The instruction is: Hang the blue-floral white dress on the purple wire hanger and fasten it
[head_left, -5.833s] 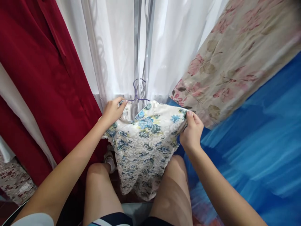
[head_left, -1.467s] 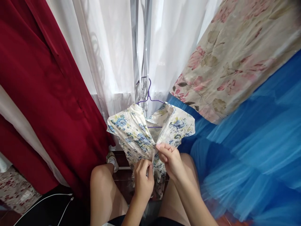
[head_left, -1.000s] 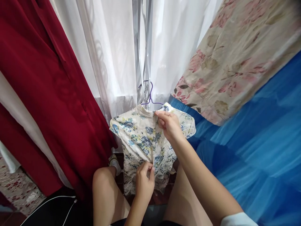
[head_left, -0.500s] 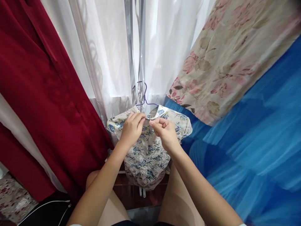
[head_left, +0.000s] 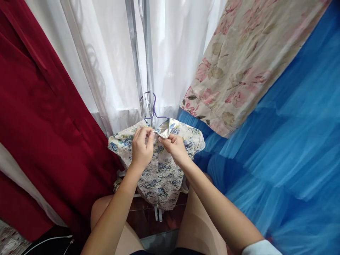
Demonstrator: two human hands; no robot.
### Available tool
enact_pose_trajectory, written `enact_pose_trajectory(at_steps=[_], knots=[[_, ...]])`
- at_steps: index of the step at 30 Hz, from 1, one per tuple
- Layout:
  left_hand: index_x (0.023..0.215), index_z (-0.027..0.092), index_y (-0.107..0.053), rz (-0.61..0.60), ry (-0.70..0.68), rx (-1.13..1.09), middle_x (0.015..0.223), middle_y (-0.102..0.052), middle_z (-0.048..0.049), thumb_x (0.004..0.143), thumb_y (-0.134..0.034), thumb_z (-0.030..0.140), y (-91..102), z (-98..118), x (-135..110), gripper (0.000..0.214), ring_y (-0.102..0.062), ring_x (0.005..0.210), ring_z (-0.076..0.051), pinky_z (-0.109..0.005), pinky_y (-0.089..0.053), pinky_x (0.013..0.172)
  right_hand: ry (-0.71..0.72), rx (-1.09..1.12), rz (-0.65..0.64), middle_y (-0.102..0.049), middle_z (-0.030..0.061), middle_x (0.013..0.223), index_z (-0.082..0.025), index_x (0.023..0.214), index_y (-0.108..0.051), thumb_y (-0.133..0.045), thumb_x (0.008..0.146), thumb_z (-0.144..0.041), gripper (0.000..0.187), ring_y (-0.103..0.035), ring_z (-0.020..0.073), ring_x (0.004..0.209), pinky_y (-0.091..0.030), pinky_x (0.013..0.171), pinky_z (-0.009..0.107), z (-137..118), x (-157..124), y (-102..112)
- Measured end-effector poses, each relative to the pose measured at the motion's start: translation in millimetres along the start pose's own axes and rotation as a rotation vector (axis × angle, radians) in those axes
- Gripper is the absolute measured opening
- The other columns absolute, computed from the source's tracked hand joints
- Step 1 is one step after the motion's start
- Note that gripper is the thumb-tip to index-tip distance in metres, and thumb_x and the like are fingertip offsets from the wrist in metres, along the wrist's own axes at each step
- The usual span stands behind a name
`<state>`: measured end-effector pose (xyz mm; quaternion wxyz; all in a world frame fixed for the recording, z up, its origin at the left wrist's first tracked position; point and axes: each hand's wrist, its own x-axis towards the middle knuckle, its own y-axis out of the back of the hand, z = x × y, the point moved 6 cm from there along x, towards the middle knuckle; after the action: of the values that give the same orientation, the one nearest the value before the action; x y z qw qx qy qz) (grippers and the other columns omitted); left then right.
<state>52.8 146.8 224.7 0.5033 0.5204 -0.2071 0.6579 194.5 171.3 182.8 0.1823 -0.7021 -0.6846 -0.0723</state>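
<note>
A short-sleeved floral dress (head_left: 162,177), whitish with blue and yellow flowers, hangs on a purple wire hanger (head_left: 154,106) in front of me. My left hand (head_left: 142,145) pinches the left side of its neckline between thumb and fingers. On the other side, my right hand (head_left: 174,145) grips the neckline edge, which is folded so that a pale, shiny inner face shows. The two hands are a short gap apart at the centre seam. Any small fastener between the fingertips is too small to make out.
Grey metal rack poles (head_left: 146,53) rise behind the hanger, before a white curtain (head_left: 114,63). Red fabric (head_left: 47,117) hangs at left; beige floral cloth (head_left: 233,71) and blue tulle (head_left: 278,152) hang at right. A white cable (head_left: 49,238) lies lower left.
The view has shifted slightly, moving everything a little left. My right hand has turned the neckline edge outward, baring more of the shiny inside. Both hands keep hold of the neckline.
</note>
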Motion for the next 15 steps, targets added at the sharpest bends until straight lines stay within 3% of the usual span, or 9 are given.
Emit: enact_pose_trajectory(at_steps=[4, 7, 10, 12, 15], knots=[[0.097, 0.019, -0.061, 0.068, 0.054, -0.025, 0.092, -0.064, -0.0042, 0.098, -0.052, 0.028, 13.2, -1.8, 4.8, 0.013, -0.06, 0.088, -0.018, -0.03, -0.047, 0.083, -0.008, -0.036, 0.023, -0.033, -0.0088, 0.047, -0.02, 0.06, -0.053, -0.076, 0.069, -0.042, 0.033, -0.02, 0.0066, 0.044, -0.012, 0.048, 0.026, 6.1, -1.9, 6.9], [0.1, 0.019, -0.063, 0.165, 0.151, -0.027, 0.093, -0.065, -0.0035, 0.097, -0.054, 0.031, 35.4, -21.8, 7.8, 0.015, -0.061, 0.089, -0.017, -0.028, -0.047, 0.083, -0.03, -0.066, 0.035, -0.035, -0.0085, 0.044, -0.02, 0.06, -0.054, -0.076, 0.069, -0.043, 0.034, -0.021, 0.0066, 0.043, -0.011, 0.047, 0.025, 11.6, -8.2, 13.8], [0.1, 0.018, -0.064, 0.303, 0.286, -0.131, 0.091, -0.065, -0.0023, 0.094, -0.058, 0.032, 60.2, -61.3, 2.6, 0.016, -0.061, 0.086, -0.015, -0.025, -0.046, 0.08, -0.037, -0.081, 0.034, -0.034, -0.0093, 0.043, -0.02, 0.059, -0.053, -0.076, 0.07, -0.044, 0.035, -0.019, 0.0061, 0.043, -0.01, 0.047, 0.025, 15.1, -17.5, 19.1], [0.096, 0.016, -0.065, 0.455, 0.467, -0.383, 0.086, -0.063, -0.0004, 0.091, -0.062, 0.025, 71.8, -98.5, -11.5, 0.011, -0.06, 0.082, -0.012, -0.022, -0.046, 0.08, -0.036, -0.089, 0.027, -0.033, -0.0097, 0.044, -0.019, 0.06, -0.053, -0.076, 0.07, -0.042, 0.034, -0.019, 0.0059, 0.043, -0.011, 0.048, 0.025, 16.1, -23.7, 19.7], [0.085, 0.014, -0.062, 0.671, 0.793, -0.77, 0.076, -0.06, 0.0029, 0.087, -0.063, 0.012, 69.5, -147.6, -47.0, 0.003, -0.058, 0.074, -0.007, -0.018, -0.045, 0.08, -0.027, -0.133, 0.006, -0.034, -0.0093, 0.045, -0.019, 0.061, -0.052, -0.073, 0.073, -0.041, 0.033, -0.021, 0.0062, 0.043, -0.012, 0.048, 0.025, 17.1, -31.3, 15.3]])
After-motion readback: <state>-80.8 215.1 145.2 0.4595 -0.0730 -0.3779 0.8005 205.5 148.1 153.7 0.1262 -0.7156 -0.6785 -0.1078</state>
